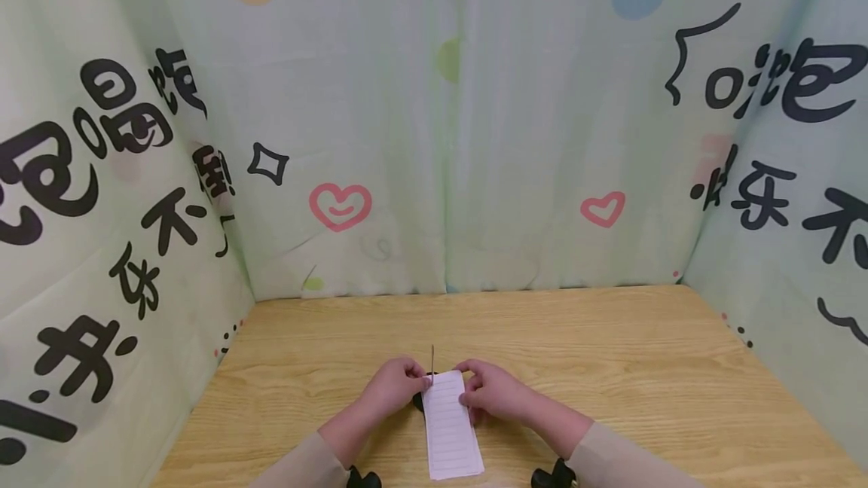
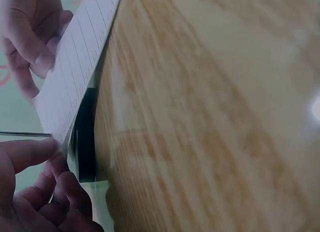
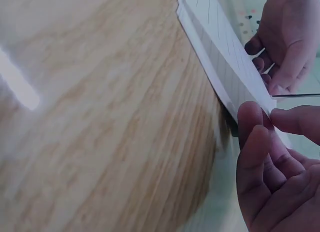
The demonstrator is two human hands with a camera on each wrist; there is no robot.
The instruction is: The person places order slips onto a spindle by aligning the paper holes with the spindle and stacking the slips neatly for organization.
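A narrow stack of lined white paper slips [image 1: 452, 428] lies lengthwise between the hands, its sheets slightly fanned in the right wrist view. An upright thin metal spike [image 1: 432, 358] stands out above the paper near its top left corner. Beneath the slips shows a black base [image 2: 86, 152], mostly covered. My left hand [image 1: 392, 386] pinches the top left corner with thumb and finger, right beside the spike. With thumb and fingers, my right hand [image 1: 500, 393] grips the right edge near the top. The spot where spike and paper meet is partly hidden by fingertips.
Under everything is a wood-grain table [image 1: 610, 367]. Pale printed curtains [image 1: 515, 134] rise at its back and both sides. Black wrist mounts [image 1: 554, 474] show at the lower edge, by the sleeves.
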